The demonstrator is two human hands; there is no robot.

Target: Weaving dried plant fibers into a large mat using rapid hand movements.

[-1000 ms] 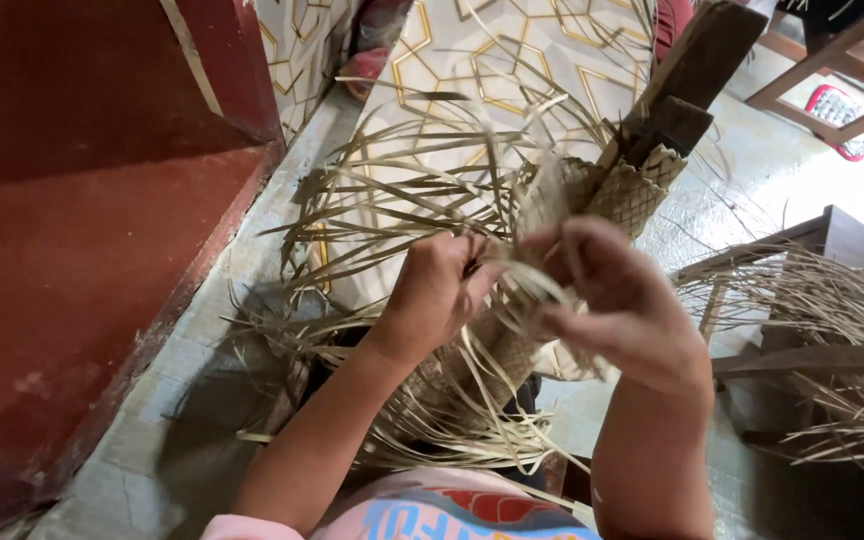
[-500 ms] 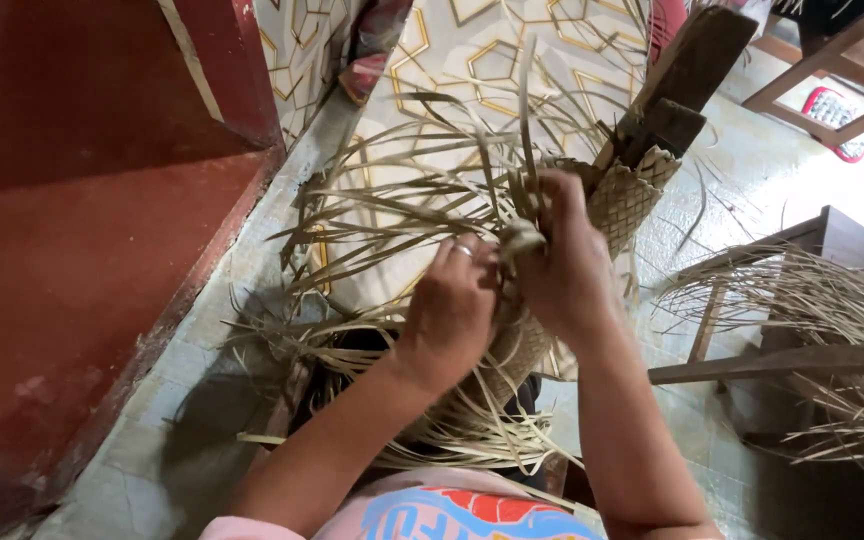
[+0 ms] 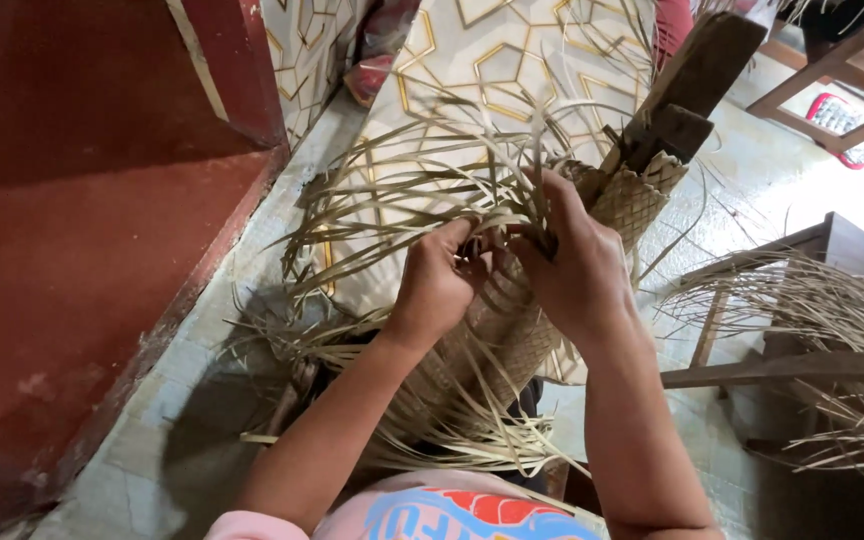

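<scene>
- The left hand is clenched on pale loose straw strips at the middle of the scene, fingers curled tight around the strands where they leave the weave
- The right hand sits just right of it, touching it at the fingertips, and grips a bunch of the same strips from above, thumb side towards the left hand
- Both hands rest against the woven straw piece, a diagonal-plaited tube wrapped round a dark wooden form that slants from near the person's lap up to the far right
- Unwoven strips fan out to the left and far side of the hands, and more trail down near the lap
- Red step fills the left side
- A wooden frame with more loose straw stands at the right, well apart from the hands
- Patterned tile floor lies beyond the work
</scene>
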